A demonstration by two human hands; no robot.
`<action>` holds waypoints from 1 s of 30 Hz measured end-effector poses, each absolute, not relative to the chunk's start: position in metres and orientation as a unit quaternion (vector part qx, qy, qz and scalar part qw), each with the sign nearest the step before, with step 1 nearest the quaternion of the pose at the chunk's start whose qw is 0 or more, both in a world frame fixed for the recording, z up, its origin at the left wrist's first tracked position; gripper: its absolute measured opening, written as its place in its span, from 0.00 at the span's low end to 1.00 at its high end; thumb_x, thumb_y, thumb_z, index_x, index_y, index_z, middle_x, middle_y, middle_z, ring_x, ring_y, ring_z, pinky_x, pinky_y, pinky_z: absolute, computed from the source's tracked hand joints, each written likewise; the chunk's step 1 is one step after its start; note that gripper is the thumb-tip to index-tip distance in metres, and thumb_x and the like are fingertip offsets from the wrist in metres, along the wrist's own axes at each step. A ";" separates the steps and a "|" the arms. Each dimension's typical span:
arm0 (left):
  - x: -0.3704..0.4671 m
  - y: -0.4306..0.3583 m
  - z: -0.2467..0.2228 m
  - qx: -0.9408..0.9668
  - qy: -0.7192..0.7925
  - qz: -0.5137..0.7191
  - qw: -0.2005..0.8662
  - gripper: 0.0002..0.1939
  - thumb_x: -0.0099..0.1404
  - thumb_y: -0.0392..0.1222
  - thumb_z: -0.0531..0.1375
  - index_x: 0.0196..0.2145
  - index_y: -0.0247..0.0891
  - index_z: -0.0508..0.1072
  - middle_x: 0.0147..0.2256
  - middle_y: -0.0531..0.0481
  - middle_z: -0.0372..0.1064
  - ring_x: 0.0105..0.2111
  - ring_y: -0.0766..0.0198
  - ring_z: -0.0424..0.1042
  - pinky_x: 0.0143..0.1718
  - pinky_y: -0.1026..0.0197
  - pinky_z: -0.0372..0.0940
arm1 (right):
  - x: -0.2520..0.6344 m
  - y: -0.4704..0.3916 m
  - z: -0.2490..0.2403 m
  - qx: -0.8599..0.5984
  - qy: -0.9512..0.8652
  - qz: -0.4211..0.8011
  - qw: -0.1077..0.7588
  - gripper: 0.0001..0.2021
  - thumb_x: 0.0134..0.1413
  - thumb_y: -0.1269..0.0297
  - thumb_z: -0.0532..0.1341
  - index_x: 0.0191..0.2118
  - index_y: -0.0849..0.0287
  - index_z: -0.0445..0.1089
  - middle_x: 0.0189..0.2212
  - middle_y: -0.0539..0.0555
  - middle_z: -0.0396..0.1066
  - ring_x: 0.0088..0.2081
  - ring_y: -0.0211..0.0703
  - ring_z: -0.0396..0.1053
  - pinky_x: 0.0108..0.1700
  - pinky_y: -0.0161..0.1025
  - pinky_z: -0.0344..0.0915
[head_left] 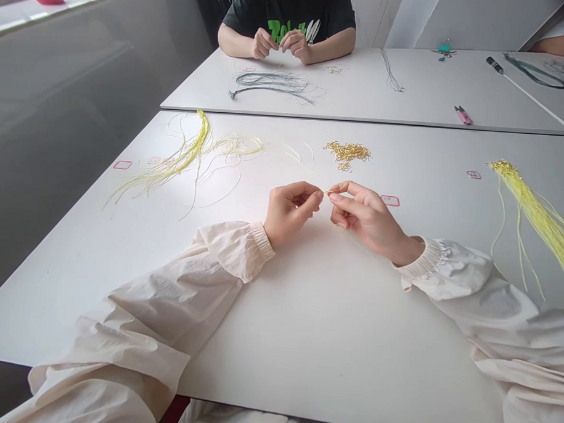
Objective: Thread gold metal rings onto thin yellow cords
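Note:
My left hand (294,212) is closed in a pinch, its thumb and forefinger meeting just left of my right hand (365,217). Between the fingertips runs a short bit of thin yellow thread (328,191). My right thumb and fingers pinch the same thread, which trails faintly below that hand towards the sleeve. Whether a small metal piece sits in the left fingertips is too small to tell. Just beyond my hands lies a pile of small gold metal findings (347,154). Left of them, a loose bundle of yellow threads (201,138) spreads over the white table (305,336).
A yellow thread bundle with gold ends (536,199) lies at the right. Red-edged labels (390,201) dot the table. Across a seam, a person in a dark shirt (288,26) works with both hands near grey cords (277,85). Pink snips (463,115) lie on that far table.

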State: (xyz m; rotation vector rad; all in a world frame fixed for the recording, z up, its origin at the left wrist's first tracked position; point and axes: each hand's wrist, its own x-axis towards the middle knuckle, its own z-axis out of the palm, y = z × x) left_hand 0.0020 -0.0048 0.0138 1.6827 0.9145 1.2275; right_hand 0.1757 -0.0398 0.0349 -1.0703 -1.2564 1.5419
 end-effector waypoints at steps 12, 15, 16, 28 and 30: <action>0.003 -0.007 0.015 0.684 0.353 0.474 0.427 0.12 0.62 0.45 0.63 0.27 0.34 0.75 0.20 0.52 0.68 0.19 0.71 0.65 0.21 0.68 0.62 | 0.174 -0.040 0.028 -0.446 -0.549 0.530 0.468 0.10 0.62 0.55 0.60 0.37 0.54 0.59 0.15 0.41 0.45 0.19 0.32 0.44 0.25 0.34 0.44; 0.004 -0.007 0.017 0.666 0.358 0.471 0.455 0.12 0.62 0.45 0.63 0.27 0.34 0.75 0.20 0.52 0.68 0.18 0.71 0.65 0.20 0.67 0.61 | 0.174 -0.040 0.026 -0.440 -0.572 0.513 0.464 0.09 0.63 0.56 0.58 0.36 0.54 0.59 0.16 0.41 0.44 0.19 0.33 0.43 0.24 0.34 0.44; 0.004 -0.007 0.017 0.659 0.359 0.470 0.465 0.12 0.62 0.45 0.64 0.27 0.33 0.75 0.20 0.52 0.68 0.18 0.71 0.64 0.20 0.67 0.61 | 0.174 -0.041 0.026 -0.439 -0.579 0.507 0.463 0.09 0.63 0.57 0.58 0.36 0.54 0.58 0.16 0.41 0.45 0.19 0.33 0.43 0.24 0.34 0.43; 0.005 -0.008 0.019 0.608 0.351 0.459 0.544 0.11 0.60 0.45 0.66 0.26 0.33 0.75 0.20 0.52 0.68 0.18 0.72 0.62 0.20 0.67 0.60 | 0.174 -0.043 0.022 -0.444 -0.626 0.452 0.455 0.08 0.65 0.58 0.55 0.36 0.54 0.56 0.16 0.42 0.48 0.18 0.33 0.46 0.22 0.32 0.44; 0.005 -0.008 0.019 0.608 0.349 0.463 0.543 0.11 0.60 0.44 0.66 0.26 0.33 0.75 0.20 0.52 0.68 0.18 0.72 0.62 0.20 0.67 0.60 | 0.175 -0.042 0.021 -0.447 -0.615 0.459 0.459 0.09 0.65 0.58 0.56 0.36 0.54 0.56 0.16 0.42 0.47 0.18 0.33 0.46 0.22 0.32 0.43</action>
